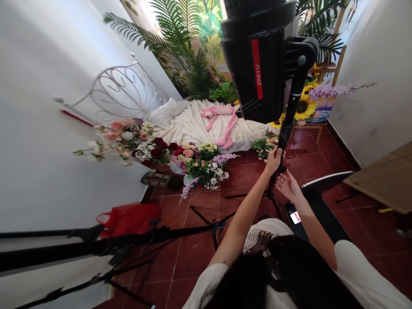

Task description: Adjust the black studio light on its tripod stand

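A black studio light (247, 81) with a red ZHEYU label is mounted on a black light stand (292, 103), close in front of me. My left hand (274, 161) is wrapped around the pole of this stand, below the light. Just beneath it, my right hand (288, 185) is beside the pole, palm turned up and fingers loosely curled apart. Nothing shows in that palm; whether its fingertips touch a knob on the pole I cannot tell. The stand's lower part is partly hidden behind my arms.
Another black stand (122, 244) crosses the lower left near a red bag (131, 219). Flower arrangements (206, 165) line a bed with a white fur cover (183, 124) and a pink plush toy (225, 124). A black chair-like object (328, 214) is at my right.
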The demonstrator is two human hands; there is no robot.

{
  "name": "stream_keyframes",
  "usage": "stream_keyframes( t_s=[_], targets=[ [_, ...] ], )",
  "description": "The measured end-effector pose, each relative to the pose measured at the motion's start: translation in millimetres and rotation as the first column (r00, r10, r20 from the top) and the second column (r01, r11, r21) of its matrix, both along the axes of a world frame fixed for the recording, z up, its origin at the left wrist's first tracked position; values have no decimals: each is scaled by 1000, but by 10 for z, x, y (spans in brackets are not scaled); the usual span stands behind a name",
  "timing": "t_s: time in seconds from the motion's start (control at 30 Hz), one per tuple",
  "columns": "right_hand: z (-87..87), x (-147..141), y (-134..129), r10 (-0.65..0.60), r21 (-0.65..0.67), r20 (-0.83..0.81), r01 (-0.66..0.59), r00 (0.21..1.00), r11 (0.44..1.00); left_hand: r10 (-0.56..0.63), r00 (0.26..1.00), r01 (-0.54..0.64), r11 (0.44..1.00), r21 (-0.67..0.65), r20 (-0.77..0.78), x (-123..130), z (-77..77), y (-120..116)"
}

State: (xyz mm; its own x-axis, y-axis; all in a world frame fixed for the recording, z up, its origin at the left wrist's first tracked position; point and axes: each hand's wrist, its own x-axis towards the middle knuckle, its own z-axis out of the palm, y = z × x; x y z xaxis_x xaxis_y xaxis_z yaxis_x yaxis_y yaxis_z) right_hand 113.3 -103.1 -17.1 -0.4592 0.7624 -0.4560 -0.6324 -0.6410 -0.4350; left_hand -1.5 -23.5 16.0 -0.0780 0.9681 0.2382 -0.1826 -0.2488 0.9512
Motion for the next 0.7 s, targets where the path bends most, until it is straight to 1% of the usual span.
stream_keyframes(
  t_s=[0.1, 0.2, 0.27, 0.37, 0.43, 0.5, 0.63, 0.7],
  targets=[
    [85, -37, -24, -3, -59, -201, -9, 980, 998, 1, 1000, -1, 1000, -7, 14, -3, -11, -4],
    [133, -77, -21, -30, -122, -391, -20, 920, 992, 2, 1000, -2, 1000, -1, 8, -4, -26, 0],
    [131, -106, 12, -49, -145, -491, -27, 870, 989, -4, 1000, 4, 1000, -8, -6, -7, -33, 5],
    [77, -155, 81, -55, -128, -607, -29, 793, 991, 6, 999, -6, 1000, -14, -31, -16, -33, 11],
    [29, -194, 115, -56, -107, -652, -18, 756, 994, 16, 999, -16, 1000, -6, -40, -21, -26, 13],
    [-8, -235, 130, -78, -100, -668, 13, 740, 995, 26, 999, -26, 1000, 2, -39, -22, -16, 10],
    [-23, -300, 131, -169, -158, -673, 83, 720, 984, 32, 999, -32, 999, 6, -15, -16, 12, -9],
    [-19, -318, 132, -178, -161, -690, 91, 701, 983, 29, 1000, -29, 1000, -1, -3, -12, 25, -21]
  ],
)
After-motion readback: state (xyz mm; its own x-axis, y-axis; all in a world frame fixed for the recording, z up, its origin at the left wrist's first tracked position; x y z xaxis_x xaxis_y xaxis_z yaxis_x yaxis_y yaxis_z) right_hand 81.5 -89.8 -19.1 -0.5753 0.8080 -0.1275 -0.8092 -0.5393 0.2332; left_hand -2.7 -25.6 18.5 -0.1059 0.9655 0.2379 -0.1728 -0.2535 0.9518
